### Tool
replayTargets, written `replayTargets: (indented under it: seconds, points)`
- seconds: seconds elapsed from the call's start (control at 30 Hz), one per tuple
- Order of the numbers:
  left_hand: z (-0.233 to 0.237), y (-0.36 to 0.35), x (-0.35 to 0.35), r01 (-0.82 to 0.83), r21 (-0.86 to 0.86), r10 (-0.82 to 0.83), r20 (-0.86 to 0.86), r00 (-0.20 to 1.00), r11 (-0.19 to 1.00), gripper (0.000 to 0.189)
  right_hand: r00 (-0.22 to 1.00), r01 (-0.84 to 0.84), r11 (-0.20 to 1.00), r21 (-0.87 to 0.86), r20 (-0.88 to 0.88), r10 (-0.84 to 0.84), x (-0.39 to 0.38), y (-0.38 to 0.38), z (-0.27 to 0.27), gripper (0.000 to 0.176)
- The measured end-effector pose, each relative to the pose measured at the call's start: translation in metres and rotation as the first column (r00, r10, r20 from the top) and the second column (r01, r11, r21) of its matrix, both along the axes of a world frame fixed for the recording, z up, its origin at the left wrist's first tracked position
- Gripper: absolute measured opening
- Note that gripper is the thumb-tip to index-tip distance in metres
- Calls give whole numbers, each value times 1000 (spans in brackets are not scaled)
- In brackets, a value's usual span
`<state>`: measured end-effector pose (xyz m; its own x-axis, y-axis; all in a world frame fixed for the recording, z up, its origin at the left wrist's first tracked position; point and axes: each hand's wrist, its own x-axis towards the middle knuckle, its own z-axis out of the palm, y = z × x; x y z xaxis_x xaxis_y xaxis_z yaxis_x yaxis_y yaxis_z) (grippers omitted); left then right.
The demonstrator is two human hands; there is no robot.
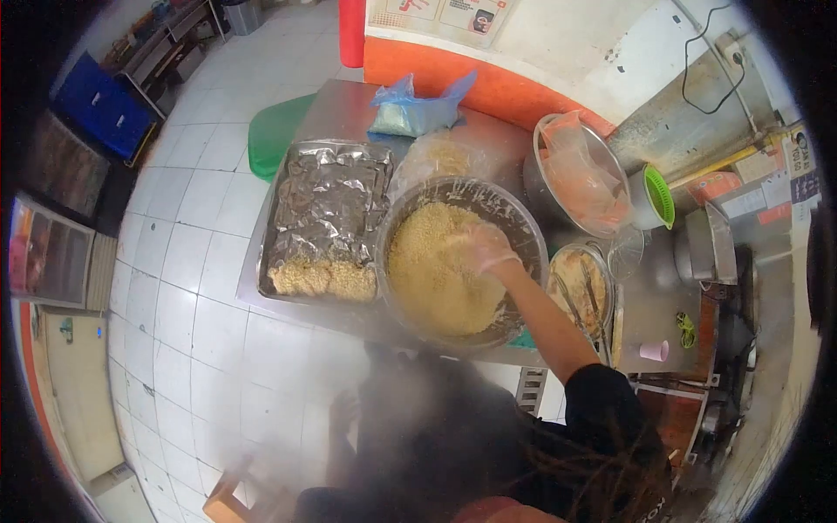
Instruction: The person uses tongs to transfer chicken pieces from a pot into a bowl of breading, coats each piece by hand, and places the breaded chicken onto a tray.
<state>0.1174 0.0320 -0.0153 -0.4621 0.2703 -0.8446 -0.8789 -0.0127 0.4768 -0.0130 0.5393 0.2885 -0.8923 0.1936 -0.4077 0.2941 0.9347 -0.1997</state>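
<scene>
My right hand (pixel 486 248), in a thin clear glove, reaches into a large metal bowl (pixel 534 218) of pale, coarse crumbs (pixel 440 270). Its fingers blend into the crumbs, so their pose and anything under them are hidden. Down beside my body hangs my left hand (pixel 345 411), away from the table and blurred by haze; its fingers are not clear. Left of the bowl lies a rectangular metal tray (pixel 327 205) with a shiny, crinkled surface. Several crumb-coated pieces (pixel 323 281) sit in a row along its near end.
Behind the bowl are a blue plastic bag (pixel 417 113) and a clear bag (pixel 440 161). To the right stand a metal basin (pixel 536 166) with an orange-tinted bag, a smaller bowl (pixel 567 270) with tongs (pixel 586 305), a green basket (pixel 660 196) and a pink cup (pixel 654 351).
</scene>
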Motion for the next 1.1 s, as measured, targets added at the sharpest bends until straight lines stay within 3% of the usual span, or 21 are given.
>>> replayTargets:
  seconds: [0.13,0.23,0.3,0.37,0.43,0.47,0.53,0.6,0.63,0.67,0.73,0.8,0.83,0.93,0.97,1.03,1.1]
  points:
    - [6,0,-1,-50,-5,50,101,994,999,55,946,306,905,294,-201,-255,5,-17,-81,63]
    - [8,-3,3,-36,21,34,63,997,999,56,959,275,957,93,53,-280,-5,5,-55,71]
    - [6,8,-3,-29,29,28,38,999,999,56,986,154,949,276,-101,-131,-14,10,-110,71]
    - [9,6,3,-60,40,57,74,996,997,55,991,129,950,284,-65,-115,-10,8,-120,72]
    - [9,3,-7,-63,29,61,60,996,998,53,969,201,971,133,117,-217,-16,12,-86,75]
    - [7,3,-12,-54,15,53,43,998,998,50,916,392,919,36,-112,-386,-8,16,-91,73]
    - [1,12,-13,-54,-4,54,20,998,999,45,589,622,740,-256,-470,-657,14,21,-97,70]
    - [-3,11,-11,-70,38,69,33,997,997,48,592,690,522,-502,-23,-806,19,16,-71,71]
    - [-5,10,-9,-35,59,36,-7,999,998,51,569,728,367,-579,211,-795,18,12,-52,71]
    - [-7,10,-8,2,79,2,-48,999,997,54,553,755,338,-562,269,-789,13,12,-43,71]
    - [5,14,-9,-40,41,38,57,998,998,57,510,809,279,-517,381,-771,8,16,-32,72]
    - [-1,13,-7,-38,53,33,108,994,998,58,627,695,306,-650,341,-700,16,40,-67,69]
    - [0,12,-5,13,7,-13,19,1000,1000,56,685,628,319,-710,310,-659,16,44,-69,68]
    - [-20,3,-5,-32,62,24,118,993,998,47,695,563,595,-573,-62,-717,17,37,-42,59]
    - [-20,2,-4,18,29,-18,-7,1000,999,48,689,543,558,-628,-46,-723,18,45,-54,56]
    - [-21,1,-8,-14,30,13,59,998,999,48,682,491,477,-729,-19,-731,19,69,-81,50]
    - [-22,-3,-9,-49,72,40,128,991,996,60,522,610,115,-784,289,-803,24,72,-85,42]
